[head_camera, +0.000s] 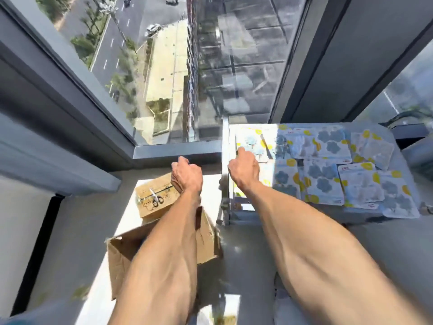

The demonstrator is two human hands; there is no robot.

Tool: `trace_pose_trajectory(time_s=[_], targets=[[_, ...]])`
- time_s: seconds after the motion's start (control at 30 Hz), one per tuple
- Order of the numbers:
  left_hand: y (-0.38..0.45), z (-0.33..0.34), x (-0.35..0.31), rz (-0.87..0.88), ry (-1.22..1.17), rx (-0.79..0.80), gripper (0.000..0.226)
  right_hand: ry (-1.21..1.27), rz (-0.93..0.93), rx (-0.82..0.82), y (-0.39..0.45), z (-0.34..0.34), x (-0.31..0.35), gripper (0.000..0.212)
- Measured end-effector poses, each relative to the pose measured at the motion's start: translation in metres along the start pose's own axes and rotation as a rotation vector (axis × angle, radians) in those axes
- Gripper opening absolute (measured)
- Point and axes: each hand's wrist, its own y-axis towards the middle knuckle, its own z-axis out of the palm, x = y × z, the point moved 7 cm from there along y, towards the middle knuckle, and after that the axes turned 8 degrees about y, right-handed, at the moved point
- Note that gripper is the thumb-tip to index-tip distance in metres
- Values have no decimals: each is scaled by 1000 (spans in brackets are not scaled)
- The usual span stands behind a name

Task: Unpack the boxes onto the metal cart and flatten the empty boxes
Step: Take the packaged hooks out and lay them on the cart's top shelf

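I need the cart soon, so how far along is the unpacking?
Done: many flower-print packets already lie on the metal cart. In hand: the right hand hovers over the cart's left end and the left hand is curled, holding nothing visible. Left: a closed box with scissors on top, and the open box is not flattened.

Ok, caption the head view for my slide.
Both hands reach toward the packet-covered metal cart, open box below.

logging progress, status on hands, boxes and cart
Left hand curled, empty, over sealed box. Right hand on packet at cart. Open box unflattened; scissors on sealed box.
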Motion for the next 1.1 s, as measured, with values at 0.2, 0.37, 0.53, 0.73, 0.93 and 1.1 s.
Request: trace_pose_trajectory(time_s=[0.2, 0.37, 0.53, 0.73, 0.93, 1.1], targets=[[60, -9, 122, -70, -60, 62, 16, -24, -114, 108, -47, 137, 71, 26], [100, 20, 267, -233, -57, 98, 14, -169, -101, 447, -82, 302, 56, 25], [99, 100, 388, -458, -67, 180, 28, -361, 27, 658, -90, 434, -31, 31], [81, 217, 486, -513, 22, 403, 29, -619, -32, 898, -103, 551, -134, 35], [69, 291, 515, -518, 36, 487, 34, -828, -180, 1022, -118, 605, -204, 33], [59, 324, 518, -463, 77, 566, 38, -1132, -363, 1152, -127, 625, -235, 39]])
